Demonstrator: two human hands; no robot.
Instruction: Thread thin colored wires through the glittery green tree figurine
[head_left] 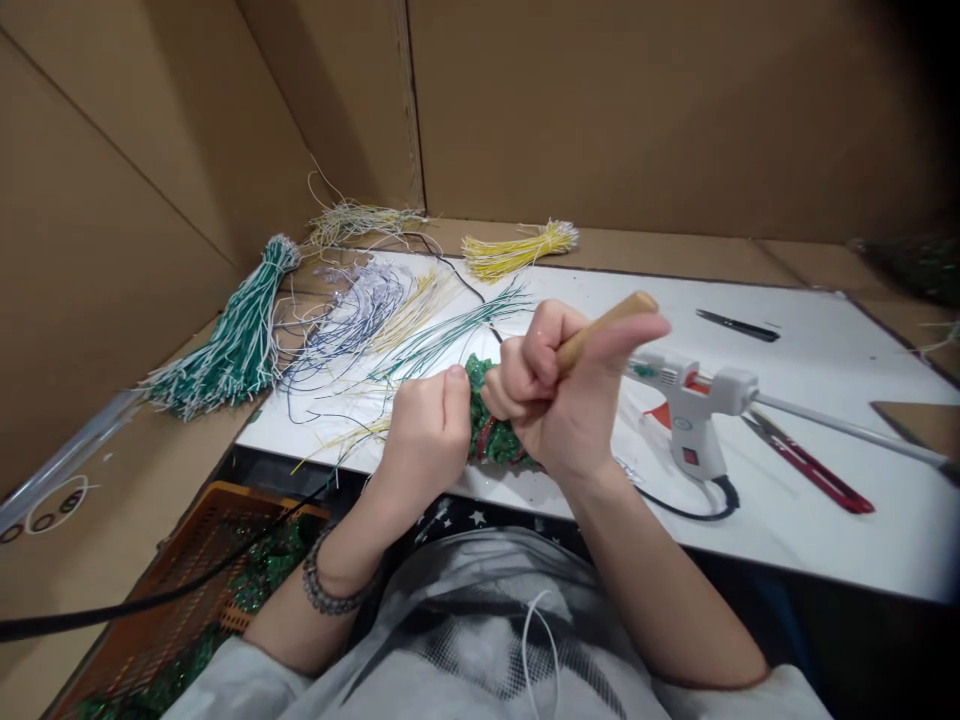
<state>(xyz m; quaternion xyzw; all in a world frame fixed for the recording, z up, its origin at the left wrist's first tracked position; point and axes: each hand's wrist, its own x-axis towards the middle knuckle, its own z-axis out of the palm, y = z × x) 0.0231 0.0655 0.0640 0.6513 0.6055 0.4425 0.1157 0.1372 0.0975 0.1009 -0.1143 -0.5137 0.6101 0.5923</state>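
Your left hand (424,432) closes around the green tinsel bundle (489,425) while your right hand (551,400) grips a wooden stick (606,322) beside the glue gun (694,405).

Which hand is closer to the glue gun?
Right. The right hand, gripping a wooden stick, is just beside the glue gun. The left hand is farther away, on the other side of the green glittery bundle.

A craft workbench walled with cardboard (637,110), holding a glue gun (694,405) and wire bundles (232,340).
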